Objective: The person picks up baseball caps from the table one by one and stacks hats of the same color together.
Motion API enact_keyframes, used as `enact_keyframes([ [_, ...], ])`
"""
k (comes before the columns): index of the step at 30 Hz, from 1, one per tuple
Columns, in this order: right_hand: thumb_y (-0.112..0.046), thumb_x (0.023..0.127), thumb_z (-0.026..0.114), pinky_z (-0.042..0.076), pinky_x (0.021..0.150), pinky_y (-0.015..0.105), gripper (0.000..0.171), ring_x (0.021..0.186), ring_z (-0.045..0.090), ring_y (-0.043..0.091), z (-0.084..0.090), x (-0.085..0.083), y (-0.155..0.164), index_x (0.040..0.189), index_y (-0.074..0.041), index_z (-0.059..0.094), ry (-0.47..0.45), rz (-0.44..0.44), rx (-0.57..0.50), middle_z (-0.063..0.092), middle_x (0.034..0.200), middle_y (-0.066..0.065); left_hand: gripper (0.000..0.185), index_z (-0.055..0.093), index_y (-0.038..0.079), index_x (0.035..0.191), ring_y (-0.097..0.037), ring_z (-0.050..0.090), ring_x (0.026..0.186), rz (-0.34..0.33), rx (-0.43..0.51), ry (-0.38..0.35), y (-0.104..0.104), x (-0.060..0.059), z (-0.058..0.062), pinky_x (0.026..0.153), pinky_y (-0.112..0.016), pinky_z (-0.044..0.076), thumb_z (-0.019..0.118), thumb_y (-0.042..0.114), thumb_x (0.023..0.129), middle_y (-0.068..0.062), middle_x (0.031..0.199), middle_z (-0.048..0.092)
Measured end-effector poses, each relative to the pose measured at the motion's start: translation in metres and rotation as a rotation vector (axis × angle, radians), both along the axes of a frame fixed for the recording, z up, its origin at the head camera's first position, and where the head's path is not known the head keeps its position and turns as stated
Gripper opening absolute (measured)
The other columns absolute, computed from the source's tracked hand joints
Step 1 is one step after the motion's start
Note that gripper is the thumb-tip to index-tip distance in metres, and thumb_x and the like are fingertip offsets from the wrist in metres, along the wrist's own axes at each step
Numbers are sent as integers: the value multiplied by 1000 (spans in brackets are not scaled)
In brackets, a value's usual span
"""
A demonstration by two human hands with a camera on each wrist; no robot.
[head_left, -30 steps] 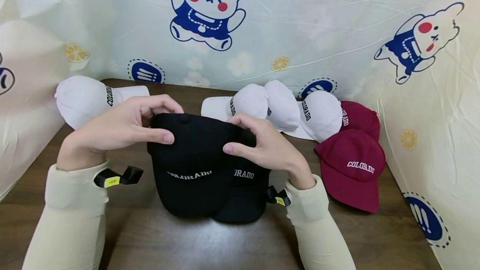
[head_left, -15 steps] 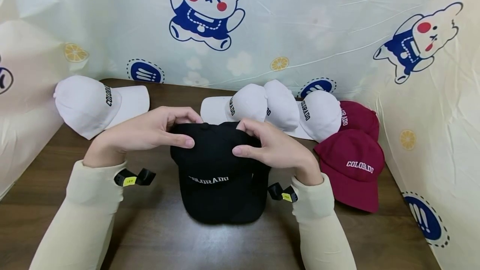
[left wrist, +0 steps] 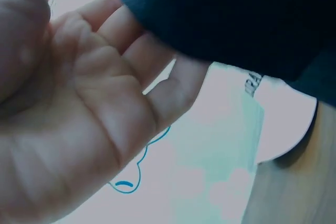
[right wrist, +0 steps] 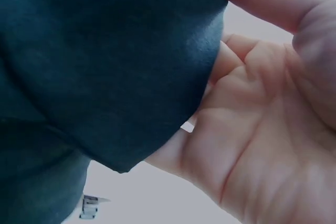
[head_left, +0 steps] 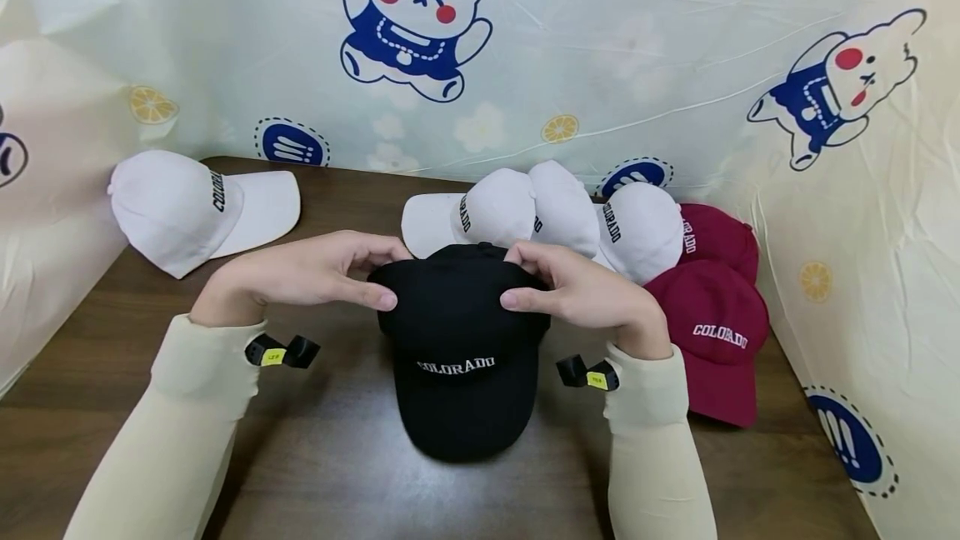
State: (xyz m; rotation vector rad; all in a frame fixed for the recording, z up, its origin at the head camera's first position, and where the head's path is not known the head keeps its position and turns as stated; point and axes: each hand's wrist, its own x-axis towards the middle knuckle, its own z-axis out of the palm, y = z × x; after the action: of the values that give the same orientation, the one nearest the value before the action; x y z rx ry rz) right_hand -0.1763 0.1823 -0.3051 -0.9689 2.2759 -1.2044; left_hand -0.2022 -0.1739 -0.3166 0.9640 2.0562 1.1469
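Observation:
A black cap [head_left: 465, 340] with white "COLORADO" lettering sits on the wooden table [head_left: 337, 457], brim toward me. My left hand [head_left: 352, 273] grips the left side of its crown, thumb in front and fingers over the top. On the opposite side my right hand [head_left: 540, 277] holds the crown the same way. In the left wrist view the left hand [left wrist: 68, 108] curls its fingers behind the black cap [left wrist: 226, 19]. Seen from the right wrist, the right hand [right wrist: 262, 129] wraps the black cap [right wrist: 105, 61].
A white cap [head_left: 180, 207] lies at the back left. Several white caps [head_left: 525, 207] line the back centre, with two maroon caps [head_left: 712, 332] to their right. A cartoon-print curtain [head_left: 600, 65] walls in the table on three sides.
Both hands carried the black cap to the right, onto a second black cap that lay beside it. That second cap is now hidden under it.

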Motion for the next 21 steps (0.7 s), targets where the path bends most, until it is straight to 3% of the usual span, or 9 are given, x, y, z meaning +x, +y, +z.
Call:
enact_keyframes([
  [5, -16, 103, 71, 40, 69, 31, 15, 73, 46, 19, -2, -4, 11, 102, -11, 57, -39, -27, 50, 49, 76, 2, 26, 63, 17, 130, -27, 64, 112, 50, 69, -34, 7, -1, -2, 94, -33, 54, 69, 22, 106, -4, 122, 71],
  [12, -19, 105, 68, 40, 71, 31, 16, 74, 46, 17, -9, -9, 22, 104, -11, 55, -91, -71, 91, 47, 78, 4, 30, 61, 13, 135, -29, 63, 118, 89, 145, -63, 20, -5, -13, 99, -34, 54, 67, 20, 107, -7, 128, 71],
  [21, -19, 105, 67, 38, 67, 30, 17, 69, 41, 15, -21, -19, 30, 110, -8, 54, -159, -114, 105, 45, 79, 4, 33, 62, 15, 138, -28, 64, 114, 189, 127, -58, 31, -9, -27, 97, -32, 53, 67, 25, 107, -10, 119, 70],
])
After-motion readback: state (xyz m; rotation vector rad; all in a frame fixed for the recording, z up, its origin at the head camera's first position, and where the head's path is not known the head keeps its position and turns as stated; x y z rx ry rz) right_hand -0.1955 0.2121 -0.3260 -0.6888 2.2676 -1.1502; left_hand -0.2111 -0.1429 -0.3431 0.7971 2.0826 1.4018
